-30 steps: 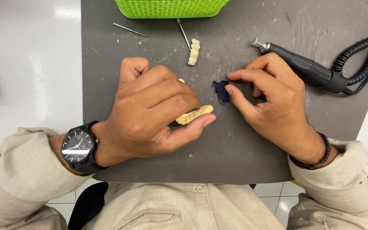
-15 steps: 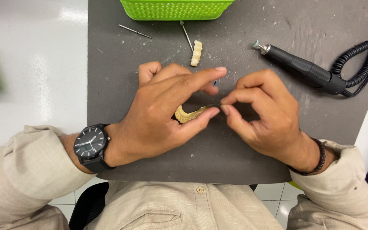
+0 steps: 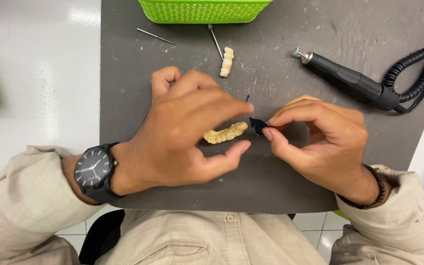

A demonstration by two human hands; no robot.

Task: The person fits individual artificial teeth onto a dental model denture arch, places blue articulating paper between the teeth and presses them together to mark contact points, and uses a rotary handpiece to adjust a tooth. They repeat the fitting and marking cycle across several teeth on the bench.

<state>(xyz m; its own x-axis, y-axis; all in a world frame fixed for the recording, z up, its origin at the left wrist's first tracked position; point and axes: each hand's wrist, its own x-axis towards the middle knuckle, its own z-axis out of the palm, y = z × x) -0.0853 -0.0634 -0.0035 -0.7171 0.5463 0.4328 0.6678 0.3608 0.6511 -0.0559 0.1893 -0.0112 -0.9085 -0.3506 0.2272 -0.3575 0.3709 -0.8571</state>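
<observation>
left hand [image 3: 187, 132] holds dental cast [image 3: 225, 133], fingers loosely around it | right hand [image 3: 320, 137] pinches dark paper scrap [image 3: 257, 125] just beside cast | cast likely stiff, brittle: grip its sides

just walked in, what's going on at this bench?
A person is working over a dark grey mat. The left hand holds a small cream-coloured dental cast with a row of teeth, and the right hand pinches a small dark blue scrap of thin sheet right beside it. A black corded rotary handpiece lies on the mat to the right, a short cream row of teeth near a green plastic basket at the top.
</observation>
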